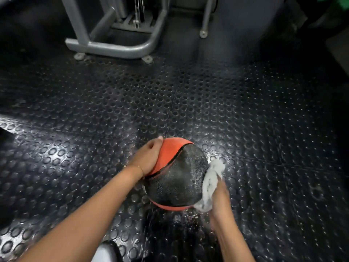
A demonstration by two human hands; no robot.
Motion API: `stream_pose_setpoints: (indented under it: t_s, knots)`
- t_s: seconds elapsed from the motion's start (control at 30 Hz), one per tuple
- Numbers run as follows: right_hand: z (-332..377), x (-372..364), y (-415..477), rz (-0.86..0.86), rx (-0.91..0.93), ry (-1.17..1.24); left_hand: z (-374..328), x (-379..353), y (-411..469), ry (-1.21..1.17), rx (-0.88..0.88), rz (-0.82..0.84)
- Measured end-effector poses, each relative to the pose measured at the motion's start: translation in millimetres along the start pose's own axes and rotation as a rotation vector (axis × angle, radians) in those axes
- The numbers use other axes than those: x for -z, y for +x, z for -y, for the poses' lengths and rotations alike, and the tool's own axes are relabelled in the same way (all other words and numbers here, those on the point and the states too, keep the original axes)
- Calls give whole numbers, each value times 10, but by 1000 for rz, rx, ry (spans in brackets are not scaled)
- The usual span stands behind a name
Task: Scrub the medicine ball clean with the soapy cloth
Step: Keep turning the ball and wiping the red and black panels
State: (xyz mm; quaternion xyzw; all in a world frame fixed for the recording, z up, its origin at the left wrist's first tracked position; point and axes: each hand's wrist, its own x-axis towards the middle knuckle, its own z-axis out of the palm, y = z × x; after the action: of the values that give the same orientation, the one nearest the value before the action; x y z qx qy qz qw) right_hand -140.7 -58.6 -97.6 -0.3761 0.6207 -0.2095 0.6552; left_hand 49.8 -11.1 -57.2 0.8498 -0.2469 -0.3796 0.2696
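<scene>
An orange and black medicine ball sits on the studded rubber floor, its black panel wet and shiny. My left hand lies on the ball's upper left orange side, fingers spread over the curve. A white soapy cloth is pressed against the ball's right side. My right hand grips the cloth, fingers curled round it, and looks blurred.
The dark studded rubber floor is wet, with foam specks near the ball. A grey metal gym machine frame is bolted down at the back. A grey upright post stands back right. A pale object shows at the bottom edge.
</scene>
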Motion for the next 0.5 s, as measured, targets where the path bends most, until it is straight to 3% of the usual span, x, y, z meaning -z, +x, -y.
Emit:
stream_pose_setpoints:
  t_s: [0.2,0.3,0.37,0.43,0.5]
  knots:
    - [406,158,79,123,113,-258,362,-253,-95,-306,-59,16]
    - [488,138,131,167,117,-322,351,-325,-158,-259,-31,-22]
    - [498,153,115,156,218,-268,323,-394,-177,-276,6,-16]
    - [465,139,30,132,412,-342,212,-470,-132,-374,38,-171]
    - [335,60,-47,116,521,-564,39,-567,-65,-308,89,-358]
